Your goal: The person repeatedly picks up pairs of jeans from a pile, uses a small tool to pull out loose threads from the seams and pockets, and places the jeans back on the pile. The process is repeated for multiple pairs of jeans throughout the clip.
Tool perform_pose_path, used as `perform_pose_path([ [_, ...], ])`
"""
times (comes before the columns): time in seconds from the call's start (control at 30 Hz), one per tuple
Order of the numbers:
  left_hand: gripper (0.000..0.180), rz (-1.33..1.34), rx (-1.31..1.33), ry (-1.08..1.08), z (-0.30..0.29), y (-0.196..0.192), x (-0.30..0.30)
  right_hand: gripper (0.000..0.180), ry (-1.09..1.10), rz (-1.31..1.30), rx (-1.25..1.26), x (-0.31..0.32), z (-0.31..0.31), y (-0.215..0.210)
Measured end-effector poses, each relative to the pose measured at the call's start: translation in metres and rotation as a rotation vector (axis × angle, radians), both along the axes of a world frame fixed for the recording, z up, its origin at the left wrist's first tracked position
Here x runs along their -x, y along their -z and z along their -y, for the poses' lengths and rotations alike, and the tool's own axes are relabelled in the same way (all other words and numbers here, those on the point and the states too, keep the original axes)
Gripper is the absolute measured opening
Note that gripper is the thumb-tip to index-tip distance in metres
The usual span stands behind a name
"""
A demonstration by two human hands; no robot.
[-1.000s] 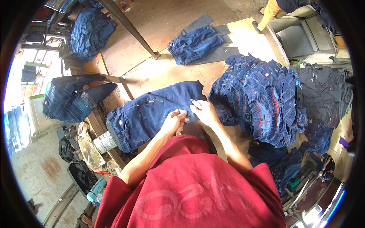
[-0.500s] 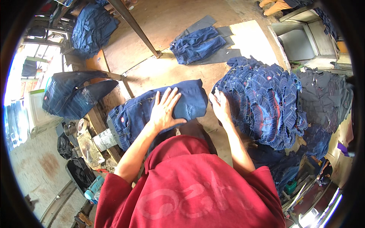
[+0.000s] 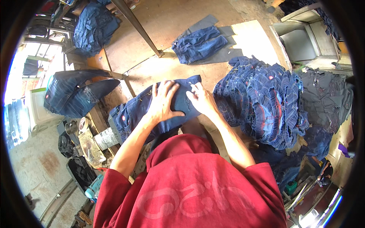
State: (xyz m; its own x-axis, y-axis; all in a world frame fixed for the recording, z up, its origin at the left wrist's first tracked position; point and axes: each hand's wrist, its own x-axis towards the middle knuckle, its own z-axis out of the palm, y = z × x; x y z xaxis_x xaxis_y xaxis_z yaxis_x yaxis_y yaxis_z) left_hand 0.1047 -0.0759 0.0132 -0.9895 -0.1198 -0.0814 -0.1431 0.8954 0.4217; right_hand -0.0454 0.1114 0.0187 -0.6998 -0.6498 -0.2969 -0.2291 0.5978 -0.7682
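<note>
A pair of dark blue jeans lies stretched over a narrow support in front of me. My left hand presses flat on it, fingers spread and thumb out to the side. On the lighter, worn-looking patch towards the right end rests my right hand, its fingers pinched round a small white stick-like thing too small to make out. A round red-and-white mark shows near the left end of the jeans.
Close on my right rises a big pile of folded jeans, with dark grey garments beyond it. Another pair of jeans hangs at left. More trousers lie on the floor ahead, near a slanting post.
My right hand has come left from beside the pile onto the right end of the jeans. That end of the cloth now lies lower and flatter. My left hand stays nearly in place.
</note>
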Motion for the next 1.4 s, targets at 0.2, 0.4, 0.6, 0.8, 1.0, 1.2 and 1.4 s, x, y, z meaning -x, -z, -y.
perform_pose_path([
  [0.2, 0.096, 0.077, -0.094, 0.071, -0.033, -0.010, -0.015, 0.030, 0.277, 0.097, 0.109, 0.013, -0.018, 0.000],
  [0.4, 0.068, 0.110, -0.068, 0.404, -0.019, -0.013, -0.024, 0.031, 0.218, 0.075, 0.033, 0.023, -0.052, -0.010],
  [0.6, 0.070, -0.240, 0.058, -0.474, 0.006, -0.033, -0.097, 0.037, 0.351, 0.058, 0.068, 0.017, -0.090, 0.023],
  [0.8, 0.079, -0.019, 0.166, -1.261, 0.004, -0.030, -0.209, 0.047, 0.480, 0.154, -0.206, -0.009, -0.119, 0.048],
  [1.0, 0.064, -0.242, -0.522, -1.393, -0.028, -0.034, -0.180, 0.034, 0.530, 0.043, 0.081, -0.029, -0.090, 0.025],
  [1.2, 0.049, 0.035, -1.462, -1.289, 0.015, -0.064, -0.156, 0.037, 0.195, -0.014, 0.070, -0.041, -0.051, -0.021],
  [1.4, 0.037, -0.030, -2.299, -1.224, 0.029, -0.050, -0.138, 0.024, 0.150, 0.342, 0.167, -0.098, -0.005, -0.051],
])
